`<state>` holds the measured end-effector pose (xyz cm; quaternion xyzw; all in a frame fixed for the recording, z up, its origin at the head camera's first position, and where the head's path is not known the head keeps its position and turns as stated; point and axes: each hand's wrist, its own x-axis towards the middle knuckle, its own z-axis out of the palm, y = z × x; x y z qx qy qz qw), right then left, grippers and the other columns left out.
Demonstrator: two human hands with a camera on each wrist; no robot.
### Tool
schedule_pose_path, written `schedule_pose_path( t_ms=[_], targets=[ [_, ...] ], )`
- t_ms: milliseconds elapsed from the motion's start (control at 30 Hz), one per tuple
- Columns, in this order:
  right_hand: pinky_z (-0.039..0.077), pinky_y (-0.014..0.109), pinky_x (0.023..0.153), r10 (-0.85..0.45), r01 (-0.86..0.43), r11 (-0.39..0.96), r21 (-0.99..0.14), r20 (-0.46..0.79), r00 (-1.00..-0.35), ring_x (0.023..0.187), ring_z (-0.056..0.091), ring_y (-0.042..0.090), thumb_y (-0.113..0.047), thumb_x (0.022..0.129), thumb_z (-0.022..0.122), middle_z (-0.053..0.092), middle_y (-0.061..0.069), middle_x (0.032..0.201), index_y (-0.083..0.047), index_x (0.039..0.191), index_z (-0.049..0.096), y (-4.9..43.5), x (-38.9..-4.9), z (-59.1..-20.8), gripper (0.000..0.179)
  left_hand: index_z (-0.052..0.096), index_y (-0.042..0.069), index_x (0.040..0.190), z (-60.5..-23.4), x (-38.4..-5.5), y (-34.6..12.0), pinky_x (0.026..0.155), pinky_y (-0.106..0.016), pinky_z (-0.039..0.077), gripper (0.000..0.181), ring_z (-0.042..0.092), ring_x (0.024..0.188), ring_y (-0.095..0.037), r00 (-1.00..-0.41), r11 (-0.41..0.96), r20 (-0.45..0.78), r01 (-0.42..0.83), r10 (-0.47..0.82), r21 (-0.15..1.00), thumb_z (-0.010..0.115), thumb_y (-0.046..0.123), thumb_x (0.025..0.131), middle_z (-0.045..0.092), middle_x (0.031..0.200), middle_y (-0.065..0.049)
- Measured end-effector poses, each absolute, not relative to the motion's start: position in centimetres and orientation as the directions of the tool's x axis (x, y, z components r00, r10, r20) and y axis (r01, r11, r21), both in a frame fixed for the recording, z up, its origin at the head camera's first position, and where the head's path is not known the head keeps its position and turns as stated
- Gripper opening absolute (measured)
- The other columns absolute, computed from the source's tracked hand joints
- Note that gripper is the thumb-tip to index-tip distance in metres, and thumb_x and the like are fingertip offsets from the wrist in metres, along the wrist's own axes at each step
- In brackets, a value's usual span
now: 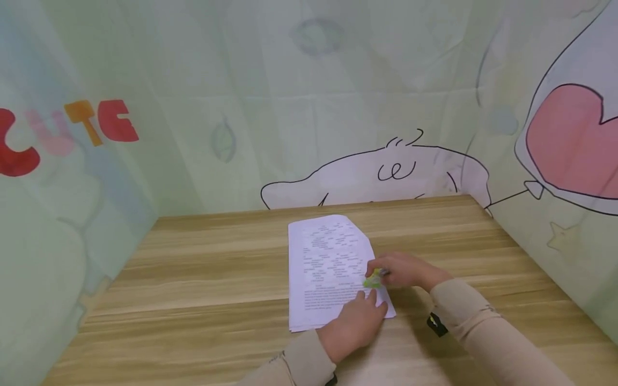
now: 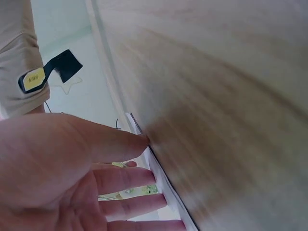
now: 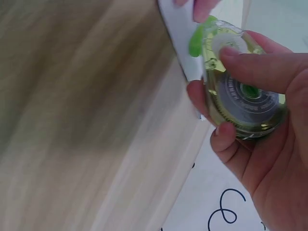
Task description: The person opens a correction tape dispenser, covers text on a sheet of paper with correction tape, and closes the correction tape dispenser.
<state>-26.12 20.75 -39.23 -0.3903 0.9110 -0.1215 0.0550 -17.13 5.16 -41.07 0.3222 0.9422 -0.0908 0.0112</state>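
Several left fingers [image 2: 132,207] straight on papers [image 1: 333,252] | right fingers [image 3: 226,143] curled round tape dispenser [image 3: 248,108]

Light: soft, even.
Shadows: dark patch on tabletop [image 2: 240,144], beside left hand [image 1: 356,324].
Glare: glints on clear case [image 3: 250,111] within right hand [image 1: 405,269].
Blur: wood grain, wrist views; page [image 1: 333,265] print beyond left hand.

Both sleeves [image 1: 497,338] are beige; the right cuff [image 1: 451,300] bears a black strap [image 2: 48,70] with a yellow label [image 2: 33,80] and squarish black block [image 2: 68,65].
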Motion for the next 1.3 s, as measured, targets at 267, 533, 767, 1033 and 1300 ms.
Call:
schedule_pose_path(
  t_ms=[267, 533, 767, 1033, 1300],
  targets=[
    [0.042, 0.026, 0.066, -0.73, -0.71, 0.675, -0.199, -0.043, -0.682, 0.074, 0.05, 0.012, 0.001, 0.073, 0.058, 0.064, 0.0, 0.09, -0.023, 0.092, 0.059, 20.1, -26.5, -39.3, 0.03, 0.062, 0.025, 0.112, -41.6, -17.1, 5.5, 0.056, -0.034, 0.053, 0.028, 0.054, 0.098, -0.019, -0.831, 0.818, -0.025, 0.553, 0.556, -0.159, 0.061, 0.02, 0.085, 0.056, 0.117, -0.003],
    [0.042, 0.029, 0.067, -0.691, -0.666, 0.72, -0.198, -0.103, -0.716, 0.076, 0.05, 0.014, 0.001, 0.076, 0.058, 0.063, 0.001, 0.094, -0.023, 0.092, 0.058, 20.0, -26.4, -38.8, 0.029, 0.06, 0.024, 0.116, -41.6, -17.5, 5.3, 0.06, -0.032, 0.054, 0.03, 0.054, 0.101, -0.021, -0.806, 0.793, -0.04, 0.589, 0.591, -0.152, 0.06, 0.022, 0.086, 0.056, 0.124, -0.004],
    [0.042, 0.03, 0.069, -0.678, -0.652, 0.734, -0.189, -0.147, -0.72, 0.079, 0.05, 0.015, 0.0, 0.078, 0.058, 0.063, 0.001, 0.097, -0.024, 0.094, 0.058, 19.6, -26.2, -38.4, 0.028, 0.058, 0.023, 0.12, -41.3, -17.7, 5.1, 0.067, -0.032, 0.054, 0.038, 0.053, 0.109, -0.024, -0.79, 0.78, -0.086, 0.613, 0.607, -0.123, 0.061, 0.039, 0.086, 0.054, 0.13, -0.005],
    [0.042, 0.032, 0.07, -0.634, -0.606, 0.773, -0.189, -0.202, -0.746, 0.082, 0.05, 0.016, 0.001, 0.079, 0.057, 0.062, 0.001, 0.101, -0.025, 0.094, 0.057, 19.6, -26.4, -38.2, 0.031, 0.058, 0.02, 0.12, -40.5, -17.7, 4.9, 0.074, -0.033, 0.054, 0.042, 0.053, 0.112, -0.027, -0.781, 0.777, -0.102, 0.624, 0.616, -0.085, 0.063, 0.041, 0.084, 0.054, 0.13, -0.008],
    [0.043, 0.035, 0.073, -0.606, -0.588, 0.795, -0.149, -0.22, -0.764, 0.085, 0.052, 0.016, -0.002, 0.081, 0.058, 0.063, 0.001, 0.108, -0.027, 0.094, 0.058, 19.8, -26.3, -38.5, 0.029, 0.058, 0.021, 0.122, -40.5, -17.6, 5.0, 0.077, -0.034, 0.053, 0.045, 0.052, 0.115, -0.027, -0.782, 0.783, -0.128, 0.62, 0.61, -0.052, 0.064, 0.042, 0.082, 0.052, 0.133, -0.008]
  ],
)
